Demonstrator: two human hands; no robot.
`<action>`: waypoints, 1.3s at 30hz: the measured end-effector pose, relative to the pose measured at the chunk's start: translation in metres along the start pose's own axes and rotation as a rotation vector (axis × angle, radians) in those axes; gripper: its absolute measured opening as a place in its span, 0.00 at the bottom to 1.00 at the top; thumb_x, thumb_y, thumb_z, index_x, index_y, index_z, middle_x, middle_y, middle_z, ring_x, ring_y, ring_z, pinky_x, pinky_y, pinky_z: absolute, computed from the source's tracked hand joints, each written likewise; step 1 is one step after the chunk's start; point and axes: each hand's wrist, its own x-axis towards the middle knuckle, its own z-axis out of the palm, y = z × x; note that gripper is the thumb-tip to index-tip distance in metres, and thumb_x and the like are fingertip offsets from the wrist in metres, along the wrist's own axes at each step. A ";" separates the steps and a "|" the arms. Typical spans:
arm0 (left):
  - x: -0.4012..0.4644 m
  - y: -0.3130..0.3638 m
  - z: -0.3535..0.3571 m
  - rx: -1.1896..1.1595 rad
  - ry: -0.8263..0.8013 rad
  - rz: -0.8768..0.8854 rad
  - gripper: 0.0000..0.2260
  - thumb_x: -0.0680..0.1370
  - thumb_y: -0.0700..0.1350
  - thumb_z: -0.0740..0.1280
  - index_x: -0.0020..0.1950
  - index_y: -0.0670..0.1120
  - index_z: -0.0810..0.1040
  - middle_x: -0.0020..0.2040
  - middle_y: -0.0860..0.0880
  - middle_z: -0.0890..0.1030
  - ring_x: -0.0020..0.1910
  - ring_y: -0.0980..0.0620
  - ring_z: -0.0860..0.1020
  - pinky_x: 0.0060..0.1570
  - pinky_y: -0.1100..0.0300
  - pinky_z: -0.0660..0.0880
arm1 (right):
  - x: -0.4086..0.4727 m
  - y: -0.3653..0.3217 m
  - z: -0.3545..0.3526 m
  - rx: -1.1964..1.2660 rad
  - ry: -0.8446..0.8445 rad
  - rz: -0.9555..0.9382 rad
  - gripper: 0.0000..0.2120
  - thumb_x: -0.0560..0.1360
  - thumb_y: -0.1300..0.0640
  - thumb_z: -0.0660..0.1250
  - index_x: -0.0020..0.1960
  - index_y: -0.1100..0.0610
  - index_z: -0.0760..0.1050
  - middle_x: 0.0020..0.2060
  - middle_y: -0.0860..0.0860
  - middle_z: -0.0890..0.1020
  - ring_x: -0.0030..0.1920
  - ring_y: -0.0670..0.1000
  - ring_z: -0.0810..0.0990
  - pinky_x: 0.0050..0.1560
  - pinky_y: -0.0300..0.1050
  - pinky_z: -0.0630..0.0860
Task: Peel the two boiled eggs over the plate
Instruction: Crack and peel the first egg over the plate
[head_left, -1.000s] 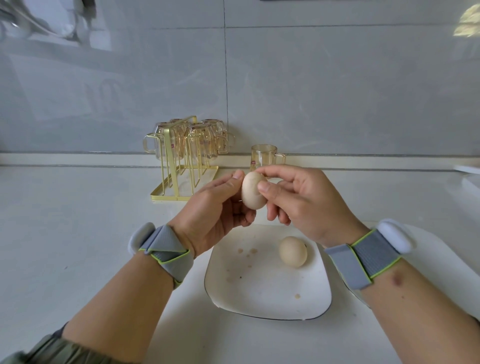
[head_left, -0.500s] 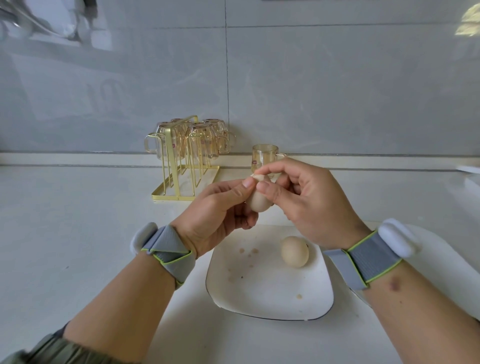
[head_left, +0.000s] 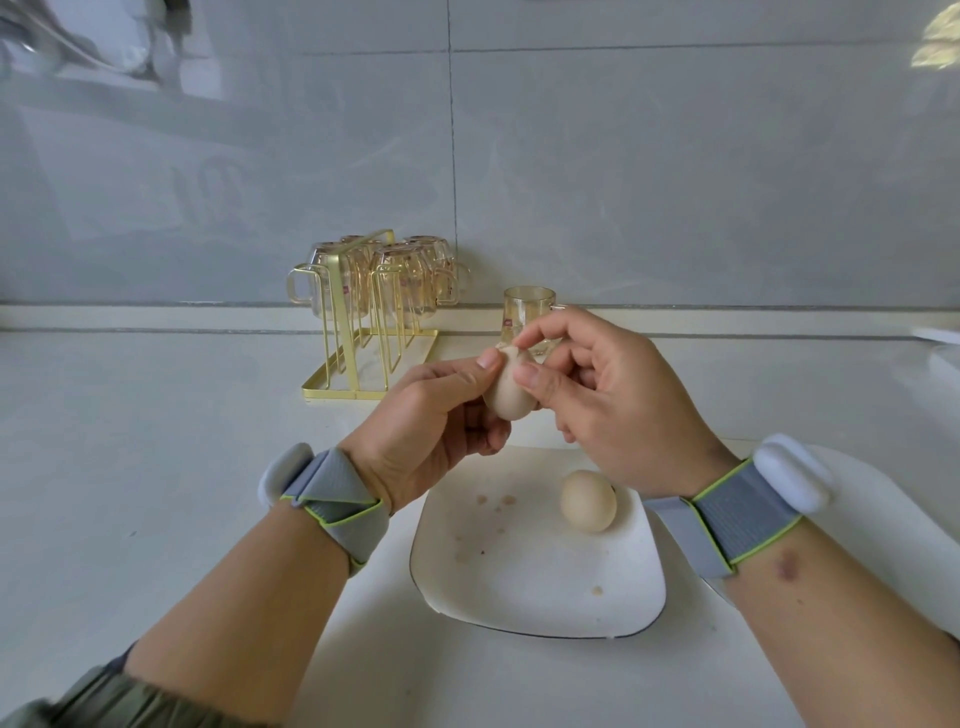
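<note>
**One egg held in both hands above the plate, the other egg lying on it**

While the left hand (head_left: 431, 431) grips the held egg (head_left: 506, 397) from the 9 o'clock side, with the thumb on its upper part and the curled fingers under it, the right hand (head_left: 618, 410) pinches at the top of the same egg from the 3 o'clock side. The right thumb and forefinger are closed on a small raised piece of shell at the egg's 12 o'clock end; the other right fingers are loosely curled behind. Both hands are therefore closed on this egg, which is in the air above the far edge of the white plate (head_left: 519, 597).

The second egg (head_left: 588, 500) lies on the plate toward its 1 o'clock corner, below the right wrist, with its shell whole as far as can be seen. Small brown specks are on the plate at about 10 o'clock and near 6 o'clock.

Each wrist carries a grey band (head_left: 340, 506) with a white module. At 12 o'clock from the hands a glass cup (head_left: 527, 306) stands upright on the white counter (head_left: 156, 467), partly hidden by the right fingers. At 11 o'clock a gold wire rack (head_left: 363, 332) holds several glass cups upside down against the grey tiled wall.
</note>
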 end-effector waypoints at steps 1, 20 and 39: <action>0.000 0.000 0.000 0.002 -0.003 -0.001 0.13 0.77 0.49 0.64 0.43 0.41 0.83 0.37 0.42 0.76 0.29 0.48 0.73 0.31 0.60 0.71 | 0.000 0.000 0.000 0.004 -0.004 0.004 0.06 0.77 0.55 0.69 0.54 0.52 0.78 0.32 0.51 0.80 0.29 0.45 0.74 0.35 0.47 0.75; 0.000 0.010 0.003 -0.267 0.029 0.006 0.14 0.83 0.39 0.57 0.65 0.43 0.76 0.47 0.38 0.82 0.40 0.41 0.83 0.47 0.51 0.82 | 0.001 0.003 0.002 0.022 -0.003 0.117 0.13 0.78 0.49 0.66 0.61 0.49 0.75 0.34 0.49 0.80 0.32 0.51 0.80 0.37 0.53 0.80; 0.001 0.005 -0.001 -0.020 0.077 -0.048 0.17 0.76 0.48 0.67 0.62 0.40 0.75 0.49 0.39 0.80 0.44 0.43 0.81 0.42 0.52 0.79 | -0.003 0.000 0.000 -0.140 -0.039 0.018 0.13 0.75 0.56 0.68 0.57 0.43 0.74 0.30 0.45 0.75 0.29 0.44 0.72 0.33 0.36 0.71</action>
